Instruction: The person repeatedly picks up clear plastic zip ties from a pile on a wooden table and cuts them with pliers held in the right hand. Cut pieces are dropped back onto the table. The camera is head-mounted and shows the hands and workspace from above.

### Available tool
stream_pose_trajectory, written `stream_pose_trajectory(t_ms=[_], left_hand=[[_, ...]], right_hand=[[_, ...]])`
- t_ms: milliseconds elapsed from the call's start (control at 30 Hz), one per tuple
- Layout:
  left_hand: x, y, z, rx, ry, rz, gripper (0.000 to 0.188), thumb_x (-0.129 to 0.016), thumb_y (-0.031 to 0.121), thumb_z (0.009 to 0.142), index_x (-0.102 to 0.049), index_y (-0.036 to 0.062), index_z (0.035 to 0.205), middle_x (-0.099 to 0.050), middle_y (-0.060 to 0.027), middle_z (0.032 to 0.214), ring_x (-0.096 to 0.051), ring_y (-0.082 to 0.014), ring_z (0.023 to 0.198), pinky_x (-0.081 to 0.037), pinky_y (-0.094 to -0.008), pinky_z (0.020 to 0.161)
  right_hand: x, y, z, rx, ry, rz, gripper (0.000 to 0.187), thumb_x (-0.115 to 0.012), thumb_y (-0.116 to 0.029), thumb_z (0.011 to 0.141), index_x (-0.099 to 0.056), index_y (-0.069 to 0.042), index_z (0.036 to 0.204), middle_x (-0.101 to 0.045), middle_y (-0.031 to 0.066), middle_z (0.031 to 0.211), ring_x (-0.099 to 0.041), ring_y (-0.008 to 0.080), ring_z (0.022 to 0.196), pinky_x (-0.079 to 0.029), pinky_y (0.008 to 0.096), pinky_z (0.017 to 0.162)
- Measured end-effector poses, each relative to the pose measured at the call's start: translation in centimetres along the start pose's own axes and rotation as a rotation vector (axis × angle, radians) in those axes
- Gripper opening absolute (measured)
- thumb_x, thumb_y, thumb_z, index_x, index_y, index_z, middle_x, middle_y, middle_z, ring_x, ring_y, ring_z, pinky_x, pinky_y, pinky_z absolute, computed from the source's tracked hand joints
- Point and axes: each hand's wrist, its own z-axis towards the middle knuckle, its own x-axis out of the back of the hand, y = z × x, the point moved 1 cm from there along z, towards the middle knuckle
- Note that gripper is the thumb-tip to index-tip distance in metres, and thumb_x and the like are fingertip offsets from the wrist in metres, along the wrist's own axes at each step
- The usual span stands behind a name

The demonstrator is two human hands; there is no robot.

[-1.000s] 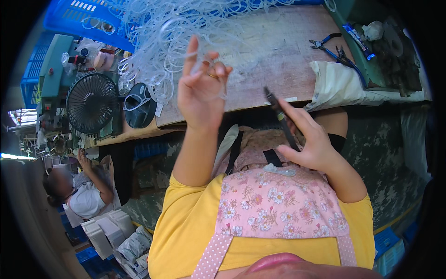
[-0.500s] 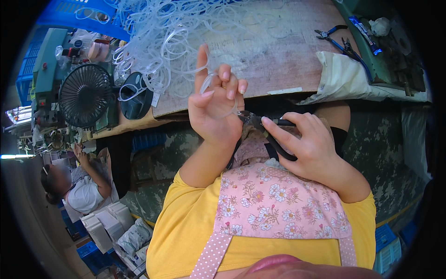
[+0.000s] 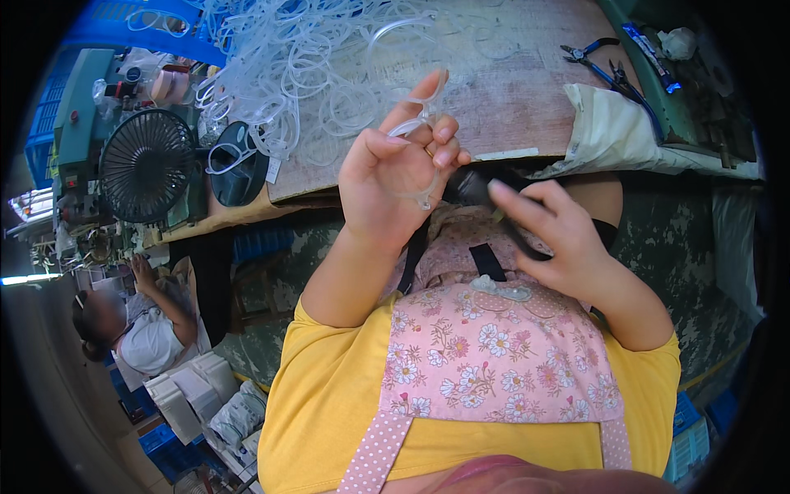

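Note:
Raised over the near edge of the bench, my left hand has its palm up and holds a clear plastic loop threaded among its fingers. The loop hangs across the palm, with a small stub at its lower end. My right hand grips a pair of black-handled nippers, smeared by motion. Their head is just right of the left fingertips, apart from the loop's stub. A heap of similar clear loops spreads over the bench beyond my left hand.
On the wooden bench, blue-handled nippers and other pliers lie far right, near a white plastic bag. A black fan stands left. Clear scraps rest on my apron. Another person sits at lower left.
The nippers have come away from the loop's stub and shifted slightly up and right. My left hand has tilted rightward, its index finger now leaning right with the loop.

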Motion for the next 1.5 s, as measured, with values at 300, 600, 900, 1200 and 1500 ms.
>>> stream_pose_trajectory(t_ms=[300, 600, 900, 1200, 1500], left_hand=[[0.0, -0.6, 0.2, -0.018, 0.049, 0.106, 0.074, -0.044, 0.024, 0.078, -0.029, 0.0026, 0.147, -0.048, -0.0085, 0.094, -0.049, -0.0169, 0.080, -0.041, -0.0393, 0.097], [1.6, -2.0, 0.0, -0.379, 0.102, 0.497, 0.090, -0.043, 0.060, 0.087, -0.016, 0.0040, 0.151, -0.044, -0.0210, 0.137, -0.044, -0.0295, 0.126, -0.027, -0.0480, 0.112], [5.9, -1.8, -0.1, -1.298, -0.115, 1.726, 0.068, -0.058, 0.034, 0.094, -0.029, 0.0007, 0.146, -0.052, -0.0117, 0.099, -0.051, -0.0258, 0.089, -0.043, -0.0474, 0.092], [2.8, -1.5, 0.7, -0.690, 0.155, 0.483, 0.053, -0.042, 0.035, 0.101, -0.034, 0.0106, 0.147, -0.041, 0.0003, 0.075, -0.039, -0.0109, 0.067, -0.040, -0.0305, 0.068], [1.8, -0.5, 0.3, -0.476, 0.105, 0.083, 0.048, -0.032, 0.039, 0.103, -0.037, 0.0185, 0.146, -0.039, 0.0013, 0.069, -0.037, -0.0103, 0.060, -0.035, -0.0269, 0.062]], right_hand=[[-0.1, -1.0, 0.0, 0.137, -0.041, -0.319, 0.076, -0.077, -0.015, 0.059, -0.057, -0.020, 0.132, -0.051, 0.0122, 0.108, -0.051, 0.0284, 0.093, -0.041, 0.0395, 0.078], [0.9, -1.0, 0.9, -0.002, -0.182, 0.172, 0.074, -0.077, -0.011, 0.061, -0.055, -0.009, 0.132, -0.055, 0.0118, 0.096, -0.057, 0.0213, 0.075, -0.046, 0.0316, 0.062], [-2.0, 0.6, -1.6, -0.260, -0.736, 2.424, 0.105, -0.061, -0.041, 0.083, 0.011, -0.006, 0.151, -0.051, 0.0336, 0.114, -0.064, 0.0398, 0.094, -0.059, 0.0399, 0.064], [0.0, -0.6, -0.6, -0.153, -0.090, 1.278, 0.101, -0.069, -0.030, 0.080, -0.003, -0.007, 0.153, -0.053, 0.0239, 0.120, -0.060, 0.0305, 0.097, -0.050, 0.0399, 0.082], [-0.9, -1.8, 0.2, 0.056, -0.050, -0.278, 0.071, -0.077, -0.011, 0.060, -0.059, -0.018, 0.128, -0.052, 0.0130, 0.112, -0.054, 0.0294, 0.087, -0.043, 0.0406, 0.075]])
